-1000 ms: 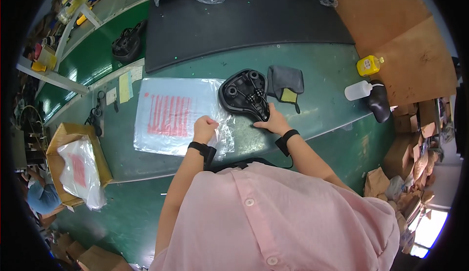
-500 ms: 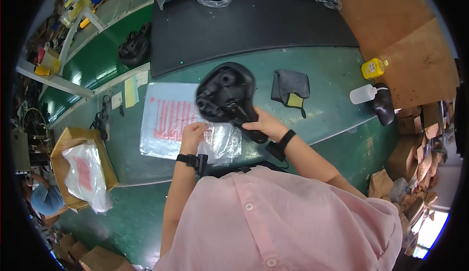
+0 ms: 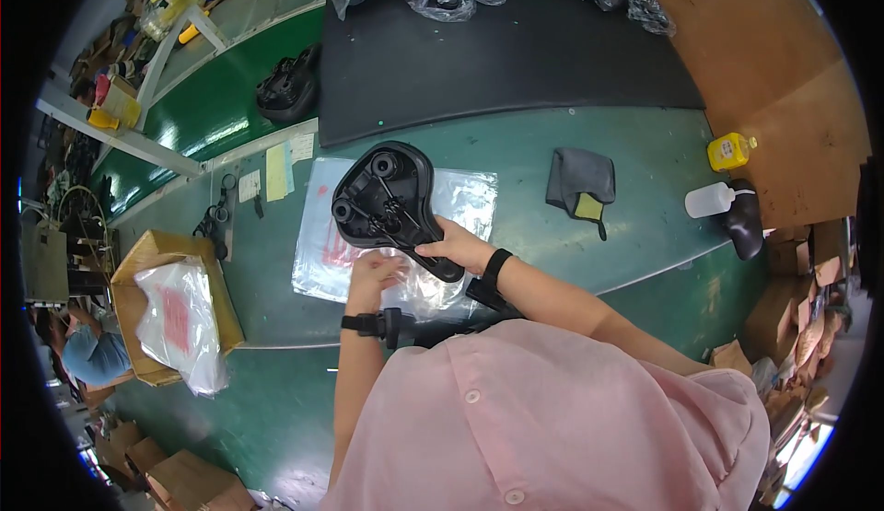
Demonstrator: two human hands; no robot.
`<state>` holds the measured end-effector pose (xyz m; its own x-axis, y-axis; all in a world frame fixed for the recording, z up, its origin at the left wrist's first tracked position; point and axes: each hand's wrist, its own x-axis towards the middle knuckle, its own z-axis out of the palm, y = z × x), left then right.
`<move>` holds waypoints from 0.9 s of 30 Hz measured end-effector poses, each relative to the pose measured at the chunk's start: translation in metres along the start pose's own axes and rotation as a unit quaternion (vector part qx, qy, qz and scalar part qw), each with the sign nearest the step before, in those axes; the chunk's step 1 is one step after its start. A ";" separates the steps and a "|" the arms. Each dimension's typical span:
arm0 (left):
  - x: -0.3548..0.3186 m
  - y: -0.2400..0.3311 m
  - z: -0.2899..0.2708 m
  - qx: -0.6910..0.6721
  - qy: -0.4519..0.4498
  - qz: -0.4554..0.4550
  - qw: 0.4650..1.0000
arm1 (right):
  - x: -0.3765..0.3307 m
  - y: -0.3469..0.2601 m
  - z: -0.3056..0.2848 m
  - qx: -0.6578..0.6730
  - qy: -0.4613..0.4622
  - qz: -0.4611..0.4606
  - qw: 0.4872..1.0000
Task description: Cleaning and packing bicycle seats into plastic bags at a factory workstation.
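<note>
My right hand (image 3: 460, 247) grips the narrow nose of a black bicycle saddle (image 3: 419, 200), whose underside with rails and springs faces up. The saddle is held over a stack of clear plastic bags with red print (image 3: 313, 235) on the green table. Just left of the saddle's nose, my left hand (image 3: 370, 278) is closed, thumb and fingers pinching the clear film of the top bag near its close edge. Part of the bags is hidden under the saddle and both hands.
A dark grey cloth (image 3: 582, 180) lies to the right. Beyond it stand a yellow bottle (image 3: 730, 152), a white squeeze bottle (image 3: 709, 201) and another saddle (image 3: 744, 221). A carton of bags (image 3: 230, 322) is at left, scissors (image 3: 216, 221) behind it. A black mat (image 3: 516, 60) covers the back.
The saddle has moved left over the bags and turned somewhat in my right hand. My left hand stays at the bag's near edge, lifting its film slightly. The view has shifted a little.
</note>
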<state>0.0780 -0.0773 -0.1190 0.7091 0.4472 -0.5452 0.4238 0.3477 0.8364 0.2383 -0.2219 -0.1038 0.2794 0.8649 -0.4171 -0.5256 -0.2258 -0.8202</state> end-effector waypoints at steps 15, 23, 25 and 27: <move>-0.038 0.023 -0.065 -0.061 0.104 0.044 0.992 | -0.020 -0.022 -0.022 -0.411 0.112 -0.271 0.863; -0.024 0.039 -0.047 -0.164 0.135 0.105 0.972 | -0.037 -0.037 0.011 -0.419 0.054 -0.272 0.864; -0.027 0.039 -0.048 -0.169 0.139 0.109 0.970 | -0.041 -0.039 0.013 -0.421 0.052 -0.264 0.866; -0.031 0.041 -0.047 -0.174 0.138 0.112 0.968 | -0.045 -0.042 0.015 -0.422 0.055 -0.255 0.868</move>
<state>0.0466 -0.0387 -0.0707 0.5626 0.7310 -0.3863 0.0266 0.4510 0.8921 0.2357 -0.2443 -0.0449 0.4018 0.9115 0.0885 0.4531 -0.1139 -0.8841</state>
